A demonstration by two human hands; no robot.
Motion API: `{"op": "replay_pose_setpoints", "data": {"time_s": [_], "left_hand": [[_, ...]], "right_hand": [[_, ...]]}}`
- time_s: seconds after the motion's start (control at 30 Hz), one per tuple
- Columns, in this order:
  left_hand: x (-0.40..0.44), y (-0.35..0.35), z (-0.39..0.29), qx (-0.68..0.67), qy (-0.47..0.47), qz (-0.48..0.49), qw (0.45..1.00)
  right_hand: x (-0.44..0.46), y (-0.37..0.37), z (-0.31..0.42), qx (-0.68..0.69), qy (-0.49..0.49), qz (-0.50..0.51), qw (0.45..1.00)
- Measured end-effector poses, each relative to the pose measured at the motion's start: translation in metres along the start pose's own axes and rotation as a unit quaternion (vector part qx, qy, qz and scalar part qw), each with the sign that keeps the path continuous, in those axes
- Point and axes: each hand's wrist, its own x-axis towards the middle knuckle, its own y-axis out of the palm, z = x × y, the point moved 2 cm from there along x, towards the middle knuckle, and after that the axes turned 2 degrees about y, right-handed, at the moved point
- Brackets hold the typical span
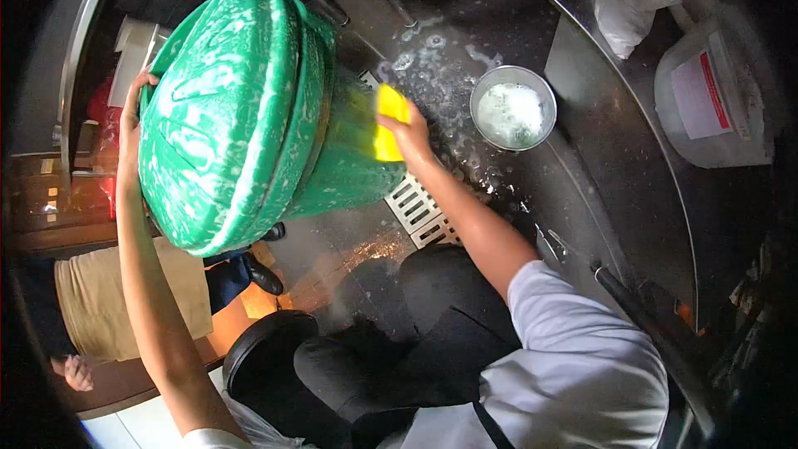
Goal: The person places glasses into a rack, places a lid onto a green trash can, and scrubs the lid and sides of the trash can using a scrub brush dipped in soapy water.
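A large green plastic bin (220, 116) with a domed lid is tilted in front of me, streaked with white suds. My left hand (137, 96) grips the bin at the lid's far-left edge, its fingers curled over the rim or handle there. In my right hand (409, 135) is a yellow sponge (389, 120), held against or close to the side of the bin's body. Right of that hand, a round metal bowl (514, 108) of foamy water stands on the wet floor.
A slotted drain grate (420, 212) runs across the floor beneath the bin. Another person in a tan apron (133, 299) stands at the left. On the right are a metal shelf edge (657, 116), a labelled white tub (706, 96) and a plastic bag (625, 4).
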Motion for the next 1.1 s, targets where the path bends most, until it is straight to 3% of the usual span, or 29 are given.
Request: {"op": "replay_pose_setpoints", "data": {"time_s": [0.07,0.1,0.13,0.2,0.27,0.37,0.4,0.43,0.47,0.5,0.53,0.63,0.73,0.8,0.83,0.87,0.97,1.0,1.1], "left_hand": [[0.000,-0.002,0.003,-0.022,0.000,-0.006,1.000],[0.003,-0.006,0.005,-0.003,0.015,-0.013,1.000],[0.005,-0.008,0.009,0.015,0.031,-0.027,0.999],[-0.002,-0.012,0.017,0.074,0.024,-0.017,0.997],[-0.006,0.006,-0.004,-0.085,-0.072,-0.010,0.994],[-0.008,0.002,0.000,-0.001,-0.027,-0.044,0.999],[-0.012,-0.001,-0.001,0.025,-0.020,-0.058,0.998],[-0.013,-0.005,0.001,0.075,0.003,-0.048,0.996],[-0.013,-0.008,0.002,0.124,0.027,-0.041,0.991],[-0.017,-0.013,0.007,0.113,0.003,-0.036,0.993],[-0.018,-0.018,0.014,0.099,-0.019,-0.033,0.994],[-0.014,-0.025,0.031,0.146,0.010,-0.067,0.987],[-0.016,-0.029,0.030,0.160,0.019,-0.089,0.983],[-0.016,-0.037,0.044,0.173,-0.014,-0.099,0.980],[-0.018,-0.030,0.033,0.122,-0.017,-0.057,0.991],[-0.021,-0.027,0.024,0.194,-0.018,-0.073,0.978],[-0.019,-0.040,0.042,0.118,-0.051,-0.054,0.990],[-0.018,-0.044,0.049,0.111,-0.044,-0.054,0.991],[-0.014,-0.052,0.065,0.096,-0.035,-0.051,0.993]], "right_hand": [[0.028,-0.039,-0.068,-0.029,0.116,-0.032,0.992],[0.033,-0.031,-0.075,-0.052,0.073,-0.042,0.995],[0.015,-0.003,-0.031,0.052,-0.016,0.003,0.998],[-0.026,0.038,0.081,0.083,-0.025,0.089,0.992],[-0.035,0.062,0.113,0.069,-0.083,0.074,0.991],[-0.001,0.030,0.045,0.092,-0.035,0.049,0.994],[0.020,0.003,-0.021,-0.002,0.004,0.008,1.000],[0.023,-0.027,-0.070,-0.171,-0.059,-0.046,0.982],[0.015,-0.047,-0.104,-0.112,0.098,-0.071,0.986],[0.024,-0.065,-0.155,-0.167,0.123,-0.102,0.973],[0.031,-0.057,-0.171,-0.101,0.087,-0.118,0.984],[-0.034,0.022,0.004,0.022,0.002,-0.018,1.000],[-0.070,0.089,0.119,0.177,-0.080,0.031,0.981],[-0.037,0.098,0.143,0.191,-0.080,0.019,0.978],[-0.006,0.099,0.146,0.195,-0.070,0.055,0.977],[0.012,0.098,0.144,0.197,-0.057,0.093,0.974],[-0.057,0.087,0.160,0.055,-0.188,0.101,0.975],[-0.085,0.082,0.141,0.091,-0.194,0.114,0.970],[-0.124,0.078,0.095,0.015,-0.320,0.109,0.941]]}}
